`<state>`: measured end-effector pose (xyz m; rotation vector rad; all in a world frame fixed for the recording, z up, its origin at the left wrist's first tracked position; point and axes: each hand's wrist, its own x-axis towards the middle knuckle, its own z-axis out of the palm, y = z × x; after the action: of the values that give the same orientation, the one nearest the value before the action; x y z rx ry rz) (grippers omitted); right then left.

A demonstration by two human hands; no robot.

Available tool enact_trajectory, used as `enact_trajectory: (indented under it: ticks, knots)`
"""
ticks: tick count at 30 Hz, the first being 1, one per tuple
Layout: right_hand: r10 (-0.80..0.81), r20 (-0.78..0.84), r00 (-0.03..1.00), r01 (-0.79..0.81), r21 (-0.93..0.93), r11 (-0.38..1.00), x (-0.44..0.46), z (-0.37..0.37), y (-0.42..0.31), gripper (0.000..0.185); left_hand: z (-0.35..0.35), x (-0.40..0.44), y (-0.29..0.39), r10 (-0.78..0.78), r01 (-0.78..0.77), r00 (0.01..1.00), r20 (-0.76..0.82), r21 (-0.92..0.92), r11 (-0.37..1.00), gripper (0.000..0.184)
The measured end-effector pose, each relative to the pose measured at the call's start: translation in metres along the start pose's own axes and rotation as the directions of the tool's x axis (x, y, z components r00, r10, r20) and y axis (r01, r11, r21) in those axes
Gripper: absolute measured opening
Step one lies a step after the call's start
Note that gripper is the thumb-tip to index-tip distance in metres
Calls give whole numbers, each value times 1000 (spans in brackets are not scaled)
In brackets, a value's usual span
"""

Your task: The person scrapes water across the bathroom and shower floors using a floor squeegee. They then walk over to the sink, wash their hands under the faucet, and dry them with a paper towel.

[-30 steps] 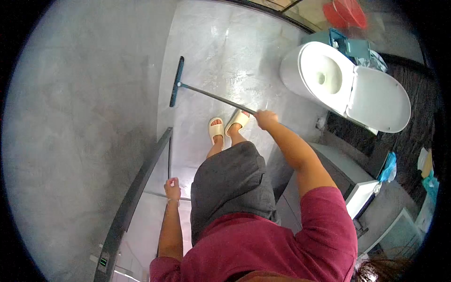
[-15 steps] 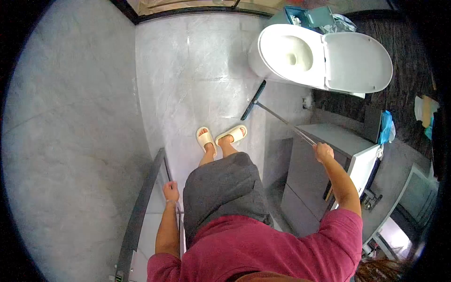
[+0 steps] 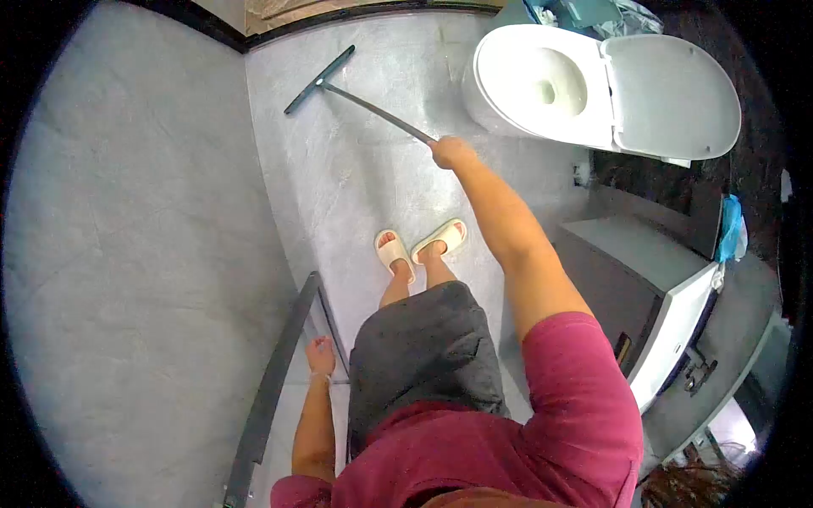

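My right hand (image 3: 453,153) is closed round the end of the long handle of a squeegee (image 3: 373,108). The squeegee's dark blade lies slanted on the grey floor (image 3: 339,186) at the upper left, near the foot of the wall. Down at the lower left, my left hand (image 3: 320,356) hangs beside the glass door with its fingers curled loosely; whether they are apart or pressed together is too small to tell. No object shows in it.
A white toilet (image 3: 500,93) with its lid up stands at the upper right, a bin (image 3: 584,13) behind it. Below it is a grey cabinet (image 3: 627,254). A dark-framed glass door (image 3: 284,364) stands at the left, beside the grey wall (image 3: 152,212).
My right hand has swung the squeegee from beside the toilet and cabinet across to the upper left, with the arm now stretched forward. My left hand has stayed near the door.
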<state>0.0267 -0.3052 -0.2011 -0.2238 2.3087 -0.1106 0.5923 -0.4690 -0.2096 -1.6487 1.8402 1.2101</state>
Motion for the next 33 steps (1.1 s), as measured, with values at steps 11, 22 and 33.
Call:
enact_trajectory:
  ticks: [11, 22, 33]
  knots:
    - [355, 381, 854, -327, -140, 935, -248, 97, 248, 45, 5, 1, 6, -10, 12, 1000, -24, 107, 994, 33]
    - [225, 169, 960, -244, 100, 965, -283, 6, 186, 46, -38, 33, 128, 104, -101, 993, -51, 55, 993, 27]
    - [-47, 226, 973, 7, 175, 985, 70, -71, -106, 38, -75, 66, 199, -58, 56, 997, -47, -31, 998, 29]
